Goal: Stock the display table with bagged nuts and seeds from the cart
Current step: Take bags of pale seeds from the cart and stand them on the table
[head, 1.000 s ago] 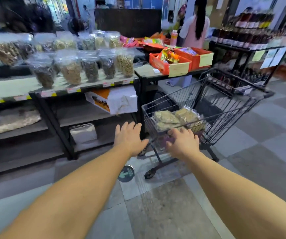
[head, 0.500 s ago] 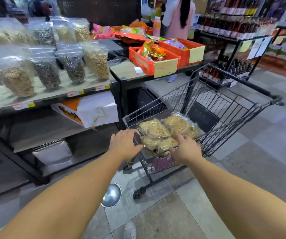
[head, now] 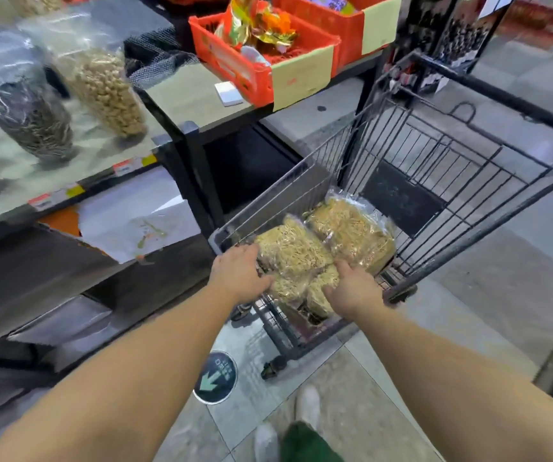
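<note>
head view: the cart (head: 441, 181) stands just beside the table (head: 78, 151), and all the tan bags (head: 321, 248) visible in it lie piled at its near end, so the stocking from this load looks barely begun. the left hand (head: 238, 275) lies on the left edge of the pile, the right hand (head: 351, 288) on its near side; both touch bags, but whether the fingers curl round one i cannot tell. some bags of nuts (head: 108, 91) and seeds (head: 32, 118) already stand on the table.
</note>
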Action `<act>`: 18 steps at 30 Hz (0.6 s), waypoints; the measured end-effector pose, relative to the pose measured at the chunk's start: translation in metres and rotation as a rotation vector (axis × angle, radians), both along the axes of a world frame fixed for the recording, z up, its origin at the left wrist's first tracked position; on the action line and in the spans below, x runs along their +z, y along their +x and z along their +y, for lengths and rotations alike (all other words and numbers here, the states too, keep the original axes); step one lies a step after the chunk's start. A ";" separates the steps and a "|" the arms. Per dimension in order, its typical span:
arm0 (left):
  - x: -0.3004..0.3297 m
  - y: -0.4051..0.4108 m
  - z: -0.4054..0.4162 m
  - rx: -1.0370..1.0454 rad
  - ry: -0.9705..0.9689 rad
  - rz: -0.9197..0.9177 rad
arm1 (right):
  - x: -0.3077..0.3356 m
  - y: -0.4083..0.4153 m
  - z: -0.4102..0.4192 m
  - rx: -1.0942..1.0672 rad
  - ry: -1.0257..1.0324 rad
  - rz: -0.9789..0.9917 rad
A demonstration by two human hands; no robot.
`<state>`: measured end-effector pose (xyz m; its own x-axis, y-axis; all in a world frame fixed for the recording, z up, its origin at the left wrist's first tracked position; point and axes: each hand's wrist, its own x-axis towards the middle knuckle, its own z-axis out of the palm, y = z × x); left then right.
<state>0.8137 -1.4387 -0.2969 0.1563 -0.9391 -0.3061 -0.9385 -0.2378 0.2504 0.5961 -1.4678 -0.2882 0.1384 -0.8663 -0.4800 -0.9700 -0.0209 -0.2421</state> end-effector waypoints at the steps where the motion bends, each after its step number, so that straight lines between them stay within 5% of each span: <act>1: -0.005 0.001 -0.010 -0.004 0.017 0.001 | -0.006 0.002 -0.009 -0.004 0.016 -0.003; 9: -0.039 0.009 -0.083 -0.017 0.178 0.052 | -0.047 0.015 -0.084 -0.054 0.130 -0.024; 18: -0.086 0.014 -0.145 0.120 0.328 0.341 | -0.092 0.040 -0.115 -0.348 0.334 -0.158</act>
